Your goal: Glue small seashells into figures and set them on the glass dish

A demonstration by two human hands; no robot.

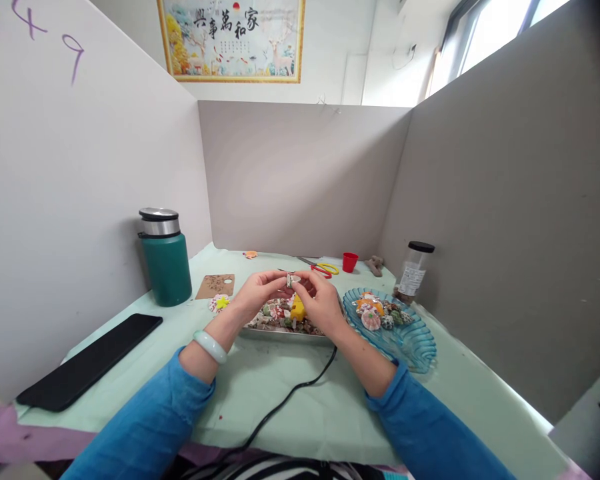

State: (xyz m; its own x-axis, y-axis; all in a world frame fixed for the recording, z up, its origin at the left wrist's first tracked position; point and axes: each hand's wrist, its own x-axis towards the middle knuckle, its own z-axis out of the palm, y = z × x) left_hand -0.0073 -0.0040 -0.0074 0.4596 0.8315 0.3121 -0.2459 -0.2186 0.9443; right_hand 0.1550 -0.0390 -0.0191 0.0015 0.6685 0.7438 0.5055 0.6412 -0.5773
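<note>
Above a shallow metal tray [285,335], my left hand [260,291] and my right hand [323,303] meet with their fingertips pinched. Between them is a small whitish and greenish shell piece [291,281], too small to make out in detail. Several mixed shells [270,316] fill the tray below. Among these lies a yellow tool [298,309], partly covered by my right hand, so its kind is unclear. A pale jade bangle [211,347] circles my left wrist.
At right, a blue scalloped plate [420,347] bears shells, near a black-lidded jar [411,273]. Scissors [325,269] and a red cup [350,262] are behind. A green bottle [165,267] and black phone-like slab [93,360] stand left. A black cord [290,395] crosses the front.
</note>
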